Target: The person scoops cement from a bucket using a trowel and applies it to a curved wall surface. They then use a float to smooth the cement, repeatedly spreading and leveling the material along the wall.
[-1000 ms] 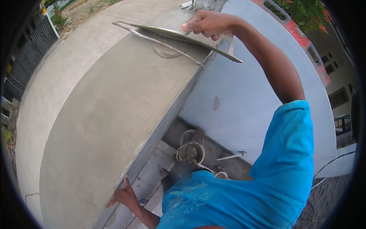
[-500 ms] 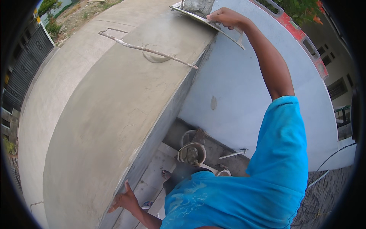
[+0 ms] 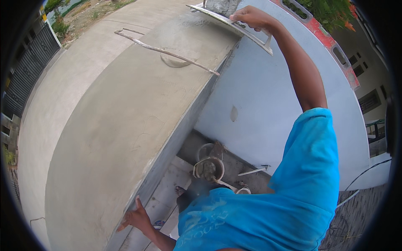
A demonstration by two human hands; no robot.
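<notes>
My right hand (image 3: pixel 253 18) is closed round the handle of a long plastering trowel (image 3: pixel 212 16). Its narrow blade lies across the far end of a smooth grey-beige mortar surface (image 3: pixel 121 100) and sticks out past the surface's right edge. My left hand (image 3: pixel 137 218) rests at the near edge of that surface, thumb and fingers spread, holding nothing. Between the two hands a thin bent metal rod (image 3: pixel 167 52) reaches over the mortar, close to a round raised patch (image 3: pixel 176 61).
A pale blue wall (image 3: pixel 259 104) stands on the right. Below, a bucket with mortar (image 3: pixel 209 169) stands near my legs, beside another pail (image 3: pixel 204 151) and a white pipe (image 3: pixel 252 170). A red barrier (image 3: pixel 320 29) runs along the wall's far side. A dark gate (image 3: pixel 31 69) stands far left.
The view has shifted slightly. The trowel and my right hand have moved only a little at the far end. My left hand stays at the edge.
</notes>
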